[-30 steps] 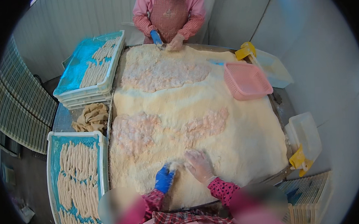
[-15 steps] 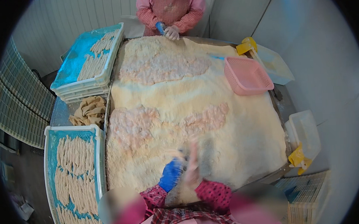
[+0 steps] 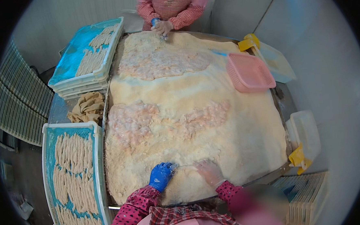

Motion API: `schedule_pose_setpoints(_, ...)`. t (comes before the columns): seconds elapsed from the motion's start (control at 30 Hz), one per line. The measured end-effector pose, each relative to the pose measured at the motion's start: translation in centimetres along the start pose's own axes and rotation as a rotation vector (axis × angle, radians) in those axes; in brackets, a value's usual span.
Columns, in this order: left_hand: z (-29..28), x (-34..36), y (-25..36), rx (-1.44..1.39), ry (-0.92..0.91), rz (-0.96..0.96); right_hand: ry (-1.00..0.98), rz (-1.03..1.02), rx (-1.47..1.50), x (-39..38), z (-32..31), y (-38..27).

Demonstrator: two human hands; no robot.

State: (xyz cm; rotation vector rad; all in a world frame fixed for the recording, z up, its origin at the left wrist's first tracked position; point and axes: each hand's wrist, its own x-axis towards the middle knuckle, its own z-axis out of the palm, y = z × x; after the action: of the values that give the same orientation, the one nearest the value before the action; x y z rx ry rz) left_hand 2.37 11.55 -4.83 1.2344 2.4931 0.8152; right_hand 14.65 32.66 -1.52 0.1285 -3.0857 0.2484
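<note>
My left hand [image 3: 161, 175], in a blue glove dusted with white powder, is low over the table with its fingers curled. To its right, my right hand [image 3: 209, 172] wears a thin see-through glove, fingers pointing inward. A thin, pale, flour-coated strip of meat [image 3: 185, 165] spans the gap between my fingertips, one end at each hand. Beneath lies a thick layer of cream-coloured flour [image 3: 247, 145]. Beyond my hands are two heaps of wet pinkish meat, one at left [image 3: 131, 121] and one nearer the middle [image 3: 204, 117].
Left of the table, a blue-lined white tray [image 3: 100, 165] holds rows of coated strips; stacked trays [image 3: 84, 81] stand behind it, with a brown cloth [image 3: 88, 107] between. At right are a pink basket [image 3: 252, 84] and clear bins [image 3: 305, 130]. A co-worker's hands [image 3: 162, 28] work opposite.
My hands, blurred and close together before, have moved apart and lie low on the flour, a strip between them. The co-worker's hands have shifted slightly left.
</note>
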Motion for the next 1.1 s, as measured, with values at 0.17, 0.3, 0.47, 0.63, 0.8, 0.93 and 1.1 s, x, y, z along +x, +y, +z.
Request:
schedule_pose_setpoints(0.17,-0.4,-0.4,0.0,0.039,0.013,0.004,0.114,0.337,0.173,-0.1,0.9,2.5)
schedule_pose_setpoints(0.3,-0.8,-0.3,0.2,0.07,0.035,0.004,0.275,0.364,0.421,0.6,-1.8,0.8)
schedule_pose_setpoints(0.47,-1.0,-0.2,0.9,-0.916,0.219,-0.387,0.032,0.196,0.393,1.3,-1.2,-1.0)
schedule_pose_setpoints(0.63,-2.8,-0.5,4.2,-2.178,0.044,-0.762,0.398,0.261,0.561,5.0,-3.4,-5.4)
schedule_pose_setpoints(0.8,1.1,-3.1,5.8,-1.788,0.146,-0.528,0.48,-0.063,0.576,7.0,-1.9,-9.3)
schedule_pose_setpoints(0.93,5.9,-2.4,2.7,-1.794,0.384,-0.461,0.378,0.082,0.641,6.4,-0.5,-9.4)
schedule_pose_setpoints(1.1,-2.1,-5.6,3.3,-2.005,0.339,-0.682,-0.14,0.426,0.711,3.4,3.0,-2.7)
